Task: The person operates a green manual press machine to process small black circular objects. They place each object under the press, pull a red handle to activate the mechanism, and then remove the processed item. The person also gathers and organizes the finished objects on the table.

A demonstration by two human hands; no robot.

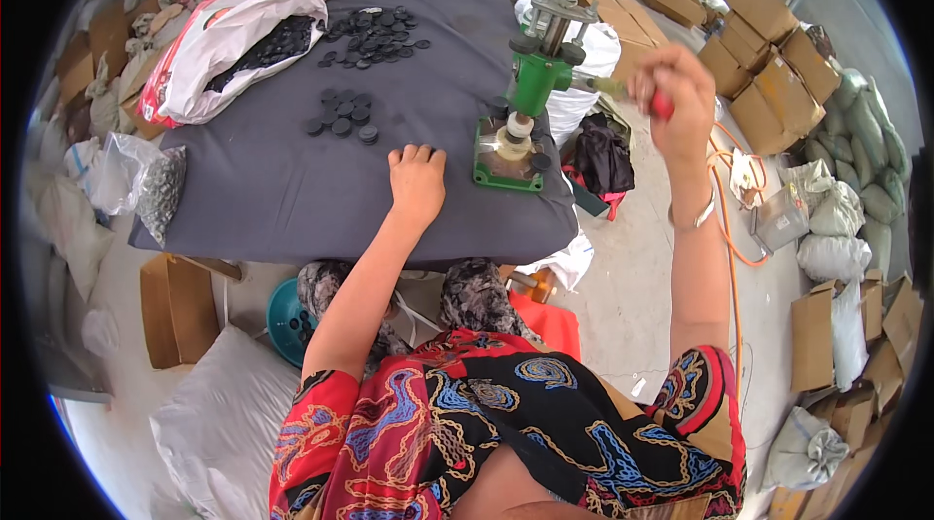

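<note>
My right hand [676,102] is raised and closed round the red knob [663,106] of the press lever [605,85]. That lever runs out from a green hand press [538,82] at the table's right side. Under the ram, a pale round die [513,143] sits on the press's green base [508,181]. My left hand [418,181] rests on the dark tablecloth, left of the base. Its fingers are curled, and something dark shows at their tips, too small to make out. Beyond it lies a small group of black discs [342,113].
A bigger heap of black discs [379,35] lies farther back, beside an open white sack [282,6] of dark pieces. A clear bag [161,191] hangs at the table's left edge. Cardboard boxes [764,63] and an orange hose [732,272] are on the right.
</note>
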